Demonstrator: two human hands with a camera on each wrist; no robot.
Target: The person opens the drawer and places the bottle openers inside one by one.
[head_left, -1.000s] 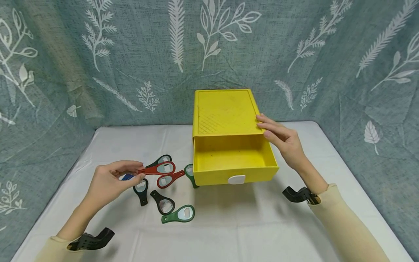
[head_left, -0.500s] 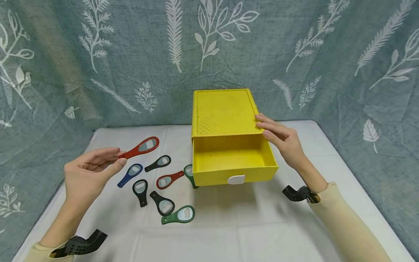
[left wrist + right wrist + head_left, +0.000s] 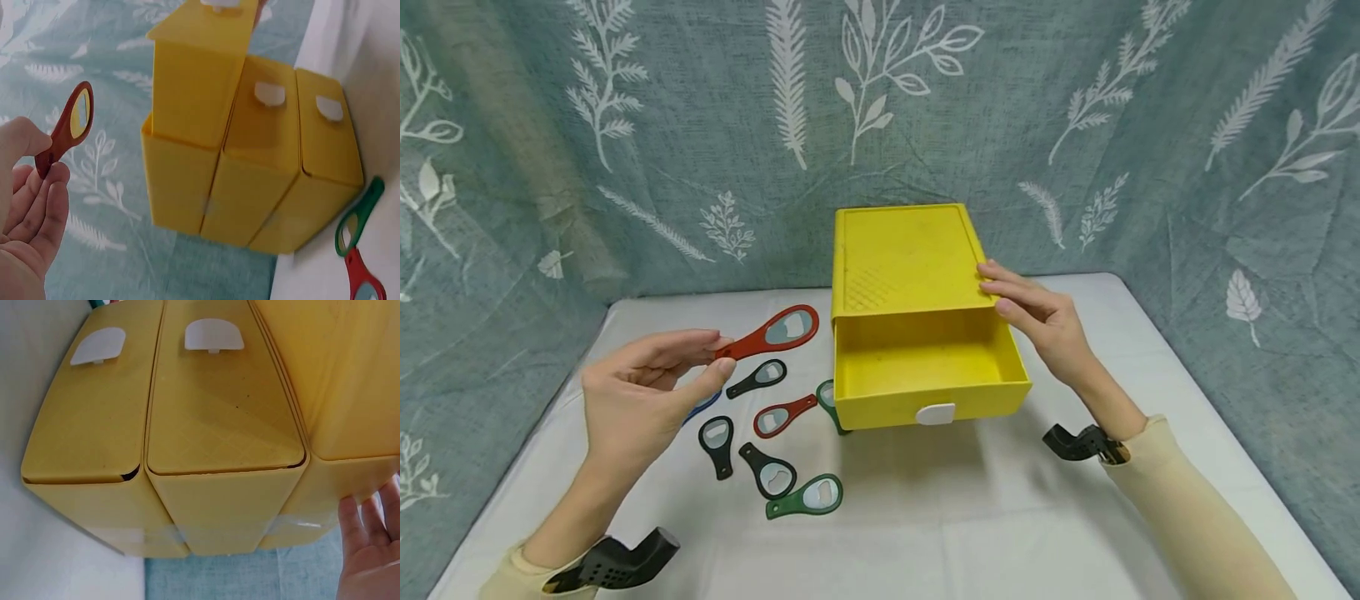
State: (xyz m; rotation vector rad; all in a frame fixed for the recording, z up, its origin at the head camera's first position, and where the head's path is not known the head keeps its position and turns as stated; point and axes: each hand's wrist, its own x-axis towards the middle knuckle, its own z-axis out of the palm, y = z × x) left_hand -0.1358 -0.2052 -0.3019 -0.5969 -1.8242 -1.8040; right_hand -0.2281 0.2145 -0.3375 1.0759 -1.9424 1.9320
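My left hand [image 3: 640, 400] pinches a red bottle opener [image 3: 772, 332] by its handle end, between thumb and fingertips. The opener is up in the air, left of the yellow drawer unit [image 3: 910, 258], its rounded metal-centred head pointing right. In the left wrist view the same red opener [image 3: 62, 134] is apart from the unit. The top drawer [image 3: 880, 408] is pulled out, and its visible inside is bare. My right hand [image 3: 1052, 325] rests against the unit's upper right side with fingers extended; the right wrist view shows its fingertips [image 3: 350, 512] touching the yellow wall.
Several bottle openers lie on the white table: a blue one [image 3: 703, 404] partly behind my left hand, black ones [image 3: 717, 446], a red one [image 3: 784, 415] and green ones [image 3: 808, 497]. Two shut drawers [image 3: 259, 119] sit below the open one. A patterned curtain [image 3: 715, 100] hangs behind.
My left hand first lifted the red opener up and left from over the other openers, then carried it right toward the drawer unit. The right hand stayed at the unit's side.
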